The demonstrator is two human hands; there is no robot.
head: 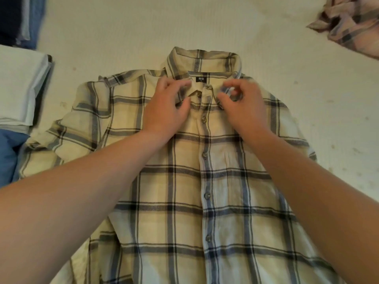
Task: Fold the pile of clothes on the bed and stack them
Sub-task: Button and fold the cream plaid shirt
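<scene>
One cream plaid shirt [205,181] lies flat and face up on the bed [123,27], buttoned down the front, its collar [203,64] at the far end and its hem running out of view at the near edge. Five buttons show along the placket below the collar. A small dark label sits inside the neck, at the middle of the collar. The sleeve on the shirt's left side is bunched and folded in on itself; the other sleeve is mostly hidden under the forearm.

Two bare hands reach in from the near side and meet at the collar. The left hand [166,107] sits on the left collar point, fingers curled, thumb and fingertips closing on the cloth there in a light pinch. The right hand [244,105] sits on the right collar point, index finger and thumb bent into a ring and pinching the collar's edge; the view is somewhat blurred here, so how firmly it holds cannot be told. Both forearms lie over the shirt's body.

Left of the shirt, near its bunched sleeve, stands one stack of folded clothes [18,87], pale garments on top and blue cloth beneath. Beyond that stack, further from the shirt, one dark blue item [20,19] lies at the frame's corner. Far right of the collar, well apart from the shirt, one crumpled pink plaid garment [352,23] lies unfolded.
</scene>
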